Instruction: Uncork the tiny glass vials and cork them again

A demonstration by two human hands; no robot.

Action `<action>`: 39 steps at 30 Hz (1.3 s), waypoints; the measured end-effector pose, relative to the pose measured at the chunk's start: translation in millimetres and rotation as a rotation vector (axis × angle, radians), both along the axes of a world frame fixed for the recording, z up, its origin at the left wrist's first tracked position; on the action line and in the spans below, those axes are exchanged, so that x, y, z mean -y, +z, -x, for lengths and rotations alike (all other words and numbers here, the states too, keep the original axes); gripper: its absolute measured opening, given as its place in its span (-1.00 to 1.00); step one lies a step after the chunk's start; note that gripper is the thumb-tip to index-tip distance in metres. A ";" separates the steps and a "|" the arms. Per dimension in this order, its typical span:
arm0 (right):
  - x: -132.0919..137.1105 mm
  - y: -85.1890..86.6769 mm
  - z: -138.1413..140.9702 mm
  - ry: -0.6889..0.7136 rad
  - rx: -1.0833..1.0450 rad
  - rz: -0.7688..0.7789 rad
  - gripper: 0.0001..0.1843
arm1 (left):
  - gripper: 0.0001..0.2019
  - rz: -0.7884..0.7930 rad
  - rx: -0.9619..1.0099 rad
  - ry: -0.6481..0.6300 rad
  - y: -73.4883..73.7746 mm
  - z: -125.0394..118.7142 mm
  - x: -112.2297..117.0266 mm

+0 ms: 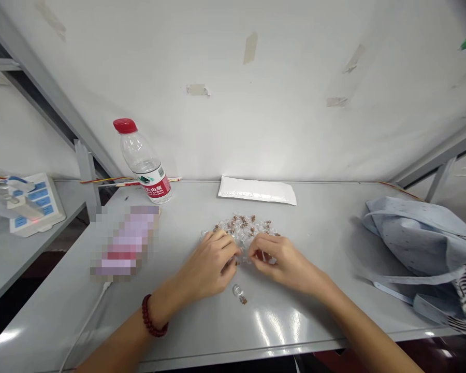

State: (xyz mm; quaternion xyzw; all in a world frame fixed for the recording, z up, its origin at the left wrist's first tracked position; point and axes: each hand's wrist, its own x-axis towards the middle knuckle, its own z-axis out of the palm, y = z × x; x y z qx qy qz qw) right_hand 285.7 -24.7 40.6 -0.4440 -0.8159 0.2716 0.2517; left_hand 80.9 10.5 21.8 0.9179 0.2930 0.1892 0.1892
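Vials [241, 227] touching left hand [205, 267], right hand [281, 261]

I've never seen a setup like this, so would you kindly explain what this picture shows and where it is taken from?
There is no machine here: this single view comes from a camera worn on a person's head, looking down at their own bare hands. The left hand and right hand meet at a heap of tiny clear vials on a grey table; what they pinch is too small to tell. One vial lies apart. Behind stand a water bottle and a white envelope.
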 end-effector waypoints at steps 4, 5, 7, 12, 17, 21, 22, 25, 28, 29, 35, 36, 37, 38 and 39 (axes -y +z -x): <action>7.8 2.3 4.1 0.209 0.127 0.069 -0.90 | -0.85 0.002 0.027 0.048 1.3 1.6 -4.9; 10.5 0.5 7.6 0.227 0.197 0.044 -0.85 | -0.85 -0.003 0.031 0.067 1.2 1.8 -6.0; 15.6 -5.2 15.5 0.220 0.358 -0.032 -0.82 | -0.84 -0.015 0.034 0.101 0.5 2.1 -7.7; 20.1 -14.8 23.9 0.137 0.467 -0.029 -0.90 | -0.82 -0.028 0.047 0.139 -1.7 2.4 -9.1; 9.9 -8.4 14.8 -0.042 0.071 0.211 -0.86 | -0.83 0.040 0.102 0.045 3.6 2.2 -6.5; -0.4 -7.0 9.4 -0.186 -0.350 0.371 -0.90 | -0.96 0.061 0.105 -0.007 8.7 0.5 -1.6; -2.0 -7.7 8.8 -0.207 -0.445 0.416 -0.90 | -0.98 0.055 0.104 -0.005 8.5 -0.3 -0.8; -4.4 -9.7 8.2 -0.219 -0.635 0.534 -0.83 | -0.87 0.026 0.093 -0.006 4.7 -2.3 -0.7; -5.0 -9.8 8.5 -0.204 -0.655 0.588 -0.78 | -0.73 -0.005 0.064 -0.016 -0.2 -2.7 -3.0; -5.3 -9.6 8.6 -0.200 -0.635 0.593 -0.78 | -0.71 -0.016 0.055 -0.019 -1.1 -2.6 -3.7; -7.0 -12.5 10.6 -0.172 -0.553 0.564 -0.85 | -0.74 -0.005 -0.028 -0.019 2.8 -1.0 -1.8; -6.6 -13.2 11.3 -0.172 -0.545 0.569 -0.86 | -0.74 0.013 -0.051 -0.013 3.9 -0.8 -0.9; -5.9 -13.9 12.2 -0.172 -0.534 0.568 -0.87 | -0.74 0.032 -0.072 -0.011 5.0 -0.6 -0.1; -5.3 -14.4 13.0 -0.172 -0.518 0.557 -0.88 | -0.73 0.051 -0.089 -0.011 5.8 -0.4 0.5; -4.7 -14.7 13.5 -0.173 -0.496 0.535 -0.88 | -0.73 0.068 -0.100 -0.009 6.6 -0.2 0.7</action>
